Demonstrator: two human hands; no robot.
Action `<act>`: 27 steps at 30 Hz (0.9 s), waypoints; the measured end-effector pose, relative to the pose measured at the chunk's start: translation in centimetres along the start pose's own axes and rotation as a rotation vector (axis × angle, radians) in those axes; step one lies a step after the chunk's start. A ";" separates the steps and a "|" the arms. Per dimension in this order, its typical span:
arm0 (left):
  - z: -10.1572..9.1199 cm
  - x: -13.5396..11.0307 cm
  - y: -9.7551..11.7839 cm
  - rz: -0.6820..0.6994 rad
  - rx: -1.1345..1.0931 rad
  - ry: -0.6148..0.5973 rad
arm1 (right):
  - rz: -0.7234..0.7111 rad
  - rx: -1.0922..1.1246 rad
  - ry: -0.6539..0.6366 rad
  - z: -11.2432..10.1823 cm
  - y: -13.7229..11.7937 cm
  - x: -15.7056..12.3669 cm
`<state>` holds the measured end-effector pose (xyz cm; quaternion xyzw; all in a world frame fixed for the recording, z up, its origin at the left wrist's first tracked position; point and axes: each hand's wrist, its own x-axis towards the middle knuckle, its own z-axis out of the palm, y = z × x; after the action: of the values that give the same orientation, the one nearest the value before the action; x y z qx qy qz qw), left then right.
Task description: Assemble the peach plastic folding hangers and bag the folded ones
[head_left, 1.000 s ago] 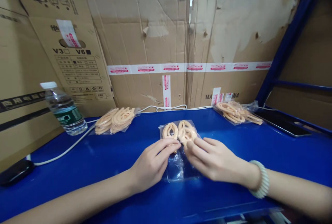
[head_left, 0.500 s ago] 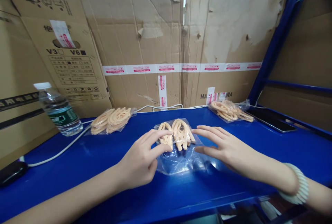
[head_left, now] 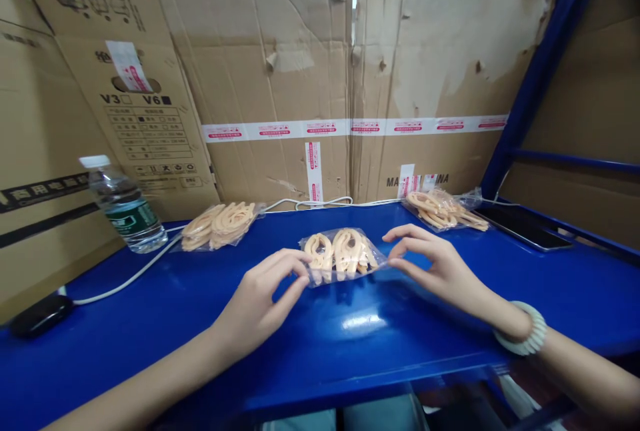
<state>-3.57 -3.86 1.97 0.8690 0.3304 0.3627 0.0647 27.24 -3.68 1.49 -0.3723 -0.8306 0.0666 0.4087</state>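
A clear plastic bag point(head_left: 325, 276) of beige, looped, strap-like pieces point(head_left: 349, 252) lies on the blue tabletop between my hands. At its lower left corner, my left hand point(head_left: 260, 294) has the film between thumb and index finger. My right hand point(head_left: 433, 261) pinches the right corner with thumb and a fingertip, its index finger raised above. The lower part of the bag appears folded back against the pieces. On my right wrist is a pale ribbed band point(head_left: 527, 331).
Similar filled bags lie at the back left point(head_left: 223, 226) and back right point(head_left: 443, 210). A phone point(head_left: 523, 228), water bottle point(head_left: 127, 211), black device point(head_left: 43, 316) and white cable point(head_left: 127, 282) are around the table point(head_left: 350, 364). Cardboard point(head_left: 280, 84) stands behind; a blue post point(head_left: 535, 71) rises right.
The loose lower film, spread toward me before, is now folded back beside the pieces. My left hand has shifted a little left, and both hands have closed on the bag's corners.
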 end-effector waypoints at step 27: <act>2.7 -9.2 3.9 0.058 0.292 0.174 | 0.059 -0.215 -0.083 3.6 -5.6 -6.4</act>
<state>-4.46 -12.21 -4.04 0.8435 0.3588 0.3866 -0.1014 23.90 -11.33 -2.62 -0.4351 -0.8380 0.0046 0.3294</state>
